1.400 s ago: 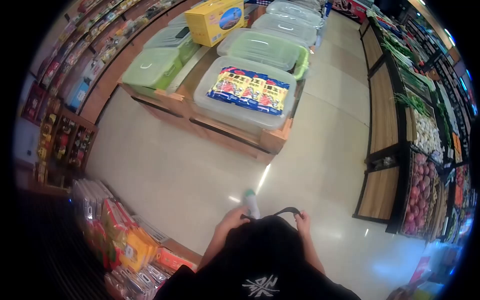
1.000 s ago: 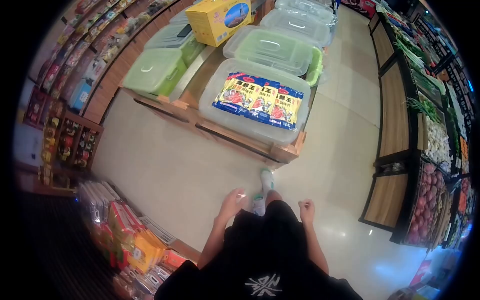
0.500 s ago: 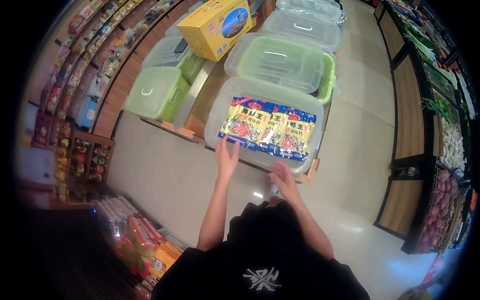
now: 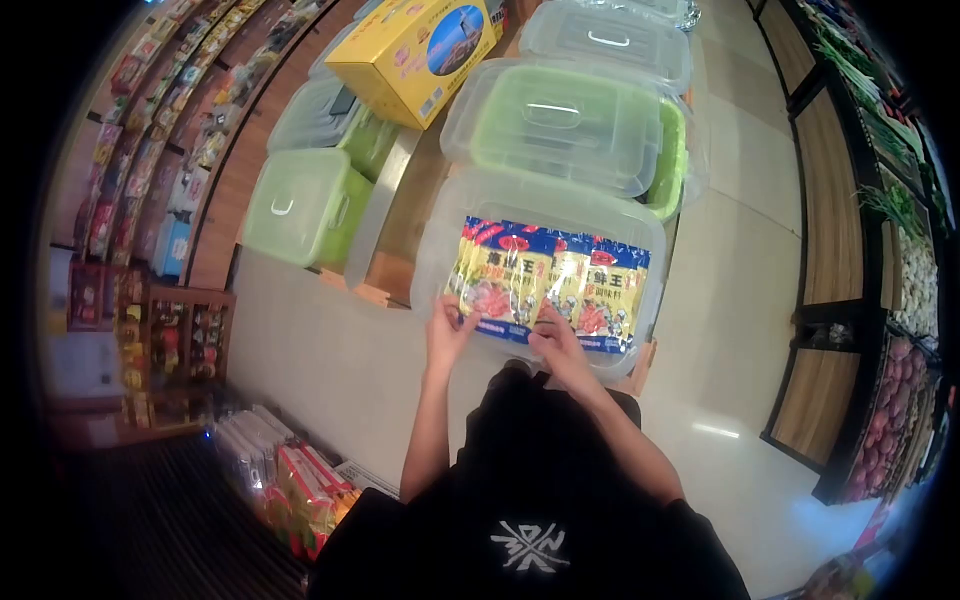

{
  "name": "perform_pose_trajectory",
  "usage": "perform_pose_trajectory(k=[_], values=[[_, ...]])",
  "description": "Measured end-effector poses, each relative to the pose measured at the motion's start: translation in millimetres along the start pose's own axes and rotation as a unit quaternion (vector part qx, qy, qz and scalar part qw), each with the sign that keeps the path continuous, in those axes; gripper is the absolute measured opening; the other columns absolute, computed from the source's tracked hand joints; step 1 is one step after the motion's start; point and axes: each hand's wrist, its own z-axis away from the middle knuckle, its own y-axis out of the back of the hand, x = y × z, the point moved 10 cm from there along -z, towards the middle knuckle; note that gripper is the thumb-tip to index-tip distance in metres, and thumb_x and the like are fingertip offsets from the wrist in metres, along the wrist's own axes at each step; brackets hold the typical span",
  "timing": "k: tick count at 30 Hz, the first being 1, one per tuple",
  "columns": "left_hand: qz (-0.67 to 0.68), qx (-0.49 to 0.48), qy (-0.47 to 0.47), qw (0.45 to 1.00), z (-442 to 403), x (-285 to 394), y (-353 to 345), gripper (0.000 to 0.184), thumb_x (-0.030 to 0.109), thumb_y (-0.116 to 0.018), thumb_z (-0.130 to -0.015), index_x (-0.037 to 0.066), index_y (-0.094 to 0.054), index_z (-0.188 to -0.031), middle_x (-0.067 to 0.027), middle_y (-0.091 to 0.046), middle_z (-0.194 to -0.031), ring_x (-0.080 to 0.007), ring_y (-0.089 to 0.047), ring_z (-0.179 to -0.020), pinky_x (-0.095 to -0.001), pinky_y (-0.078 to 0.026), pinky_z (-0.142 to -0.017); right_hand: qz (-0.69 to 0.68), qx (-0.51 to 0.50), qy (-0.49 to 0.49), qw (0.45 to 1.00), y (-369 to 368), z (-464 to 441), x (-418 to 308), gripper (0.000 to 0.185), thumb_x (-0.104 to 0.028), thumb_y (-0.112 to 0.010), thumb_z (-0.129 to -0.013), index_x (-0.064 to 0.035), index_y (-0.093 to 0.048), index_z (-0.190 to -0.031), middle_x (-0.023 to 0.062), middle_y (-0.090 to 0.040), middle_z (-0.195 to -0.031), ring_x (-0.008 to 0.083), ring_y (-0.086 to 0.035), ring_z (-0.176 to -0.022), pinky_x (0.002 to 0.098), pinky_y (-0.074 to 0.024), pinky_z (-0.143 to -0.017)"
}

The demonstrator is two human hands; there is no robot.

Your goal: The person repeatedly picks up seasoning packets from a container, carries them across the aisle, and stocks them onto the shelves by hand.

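Blue and yellow seasoning packets (image 4: 510, 281) lie overlapping in a row on a translucent plastic lid (image 4: 440, 215). Several more packets (image 4: 608, 300) fill the right of the row, their faces up. At the lower left corner of the leftmost packet, my left hand (image 4: 449, 330) is closed, thumb on the front. My right hand (image 4: 560, 346) pinches the same packet near its lower right corner. The fingers behind the packet are hidden.
Lidded green bins (image 4: 560, 125) stand behind, with another green bin (image 4: 300, 208) to the left. A yellow carton (image 4: 410, 55) sits at the back. Vegetable shelves (image 4: 850, 250) line the right, snack shelves (image 4: 150, 130) the left. Bagged goods (image 4: 305, 490) lie lower left.
Both hands have come to the lower edge of the leftmost packet and closed on it; my right hand was off the packets before. The view has shifted slightly.
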Motion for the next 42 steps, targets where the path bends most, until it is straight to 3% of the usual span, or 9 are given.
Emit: perform_pose_trajectory(k=[4, 9, 10, 14, 21, 29, 34, 37, 42], values=[[0.090, -0.127, 0.037, 0.987, 12.8, -35.1, -24.2, 0.035, 0.017, -0.078, -0.075, 0.004, -0.055, -0.097, 0.0043, -0.046, -0.069, -0.0056, -0.042, -0.061, -0.0218, -0.037, -0.052, 0.056, -0.030, -0.083, 0.995, -2.2, -2.6, -2.7, 0.049, -0.024, -0.064, -0.089, 0.0002, -0.045, -0.127, 0.0019, -0.059, -0.091, 0.0048, -0.051, -0.074, 0.0207, -0.0423, -0.058], [0.212, -0.320, 0.183, 0.905, 66.2, -72.5, -53.1, 0.025, 0.013, -0.071, -0.084, 0.005, -0.054, -0.101, 0.0025, -0.056, -0.083, -0.0055, -0.050, -0.072, -0.0210, -0.043, -0.065, 0.005, 0.011, -0.020, 1.000, -9.6, 7.8, 20.9, 0.036, -0.020, -0.058, -0.093, 0.0002, -0.051, -0.122, 0.0028, -0.061, -0.108, 0.0065, -0.053, -0.092, 0.0224, -0.0431, -0.083], [0.219, -0.346, 0.184, 0.894, 71.1, -55.4, -50.0, 0.033, 0.022, -0.064, -0.090, 0.003, -0.053, -0.115, -0.0042, -0.061, -0.101, -0.0108, -0.058, -0.088, -0.0257, -0.047, -0.079, 0.000, 0.003, -0.018, 1.000, -12.4, 10.8, 23.6, 0.036, -0.019, -0.058, -0.093, 0.0001, -0.051, -0.122, 0.0026, -0.061, -0.108, 0.0066, -0.053, -0.092, 0.0225, -0.0433, -0.083], [0.314, -0.409, 0.304, 0.801, 82.2, -75.9, -65.8, 0.052, 0.041, -0.050, -0.095, -0.003, -0.051, -0.123, -0.0084, -0.061, -0.108, -0.0150, -0.058, -0.097, -0.0275, -0.045, -0.086, 0.014, 0.008, -0.044, 0.999, -20.1, 28.4, 38.4, 0.031, -0.016, -0.057, -0.093, -0.0006, -0.055, -0.119, 0.0022, -0.063, -0.105, 0.0070, -0.054, -0.092, 0.0231, -0.0445, -0.082], [0.164, -0.542, 0.178, 0.804, 82.5, -47.3, -56.9, 0.045, 0.038, -0.044, -0.098, 0.000, -0.050, -0.121, -0.0072, -0.060, -0.104, -0.0127, -0.057, -0.094, -0.0288, -0.047, -0.083, -0.002, 0.099, 0.013, 0.995, -39.0, 72.7, 41.8, 0.028, -0.011, -0.058, -0.092, -0.0002, -0.056, -0.117, 0.0022, -0.063, -0.103, 0.0078, -0.054, -0.090, 0.0232, -0.0447, -0.080], [0.138, -0.560, -0.221, 0.786, 118.2, 73.5, 9.0, 0.025, 0.015, -0.055, -0.091, -0.001, -0.058, -0.111, -0.0133, -0.064, -0.104, -0.0206, -0.059, -0.095, -0.0325, -0.045, -0.086, -0.037, 0.234, 0.107, 0.966, -76.3, 138.8, 75.0, 0.029, -0.008, -0.066, -0.084, 0.0010, -0.059, -0.111, 0.0055, -0.066, -0.104, 0.0127, -0.060, -0.095, 0.0293, -0.0484, -0.084], [0.150, -0.626, -0.257, 0.721, 159.1, 78.8, 16.7, 0.034, 0.026, -0.050, -0.095, -0.003, -0.058, -0.110, -0.0185, -0.064, -0.099, -0.0221, -0.061, -0.088, -0.0354, -0.046, -0.082, -0.239, 0.276, 0.246, 0.898, -104.4, 178.2, 105.3, 0.031, -0.008, -0.068, -0.083, -0.0022, -0.060, -0.113, 0.0061, -0.065, -0.109, 0.0142, -0.061, -0.098, 0.0309, -0.0472, -0.088], [0.075, -0.665, -0.199, 0.716, 177.7, 39.7, -7.7, 0.036, 0.027, -0.044, -0.097, -0.004, -0.059, -0.108, -0.0186, -0.065, -0.096, -0.0223, -0.061, -0.086, -0.0352, -0.047, -0.080, -0.366, 0.313, 0.181, 0.858, -110.4, 184.0, 147.0, 0.036, -0.006, -0.065, -0.085, -0.0001, -0.055, -0.119, 0.0089, -0.062, -0.115, 0.0166, -0.060, -0.101, 0.0318, -0.0468, -0.090], [0.008, -0.694, -0.292, 0.658, 218.5, 41.1, -0.9, 0.038, 0.026, -0.039, -0.100, -0.006, -0.059, -0.103, -0.0225, -0.064, -0.096, -0.0265, -0.063, -0.085, -0.0372, -0.046, -0.076, -0.360, 0.345, 0.229, 0.836, -136.5, 229.3, 158.1, 0.036, -0.007, -0.064, -0.086, 0.0022, -0.053, -0.119, 0.0100, -0.062, -0.113, 0.0178, -0.060, -0.101, 0.0321, -0.0474, -0.090]])
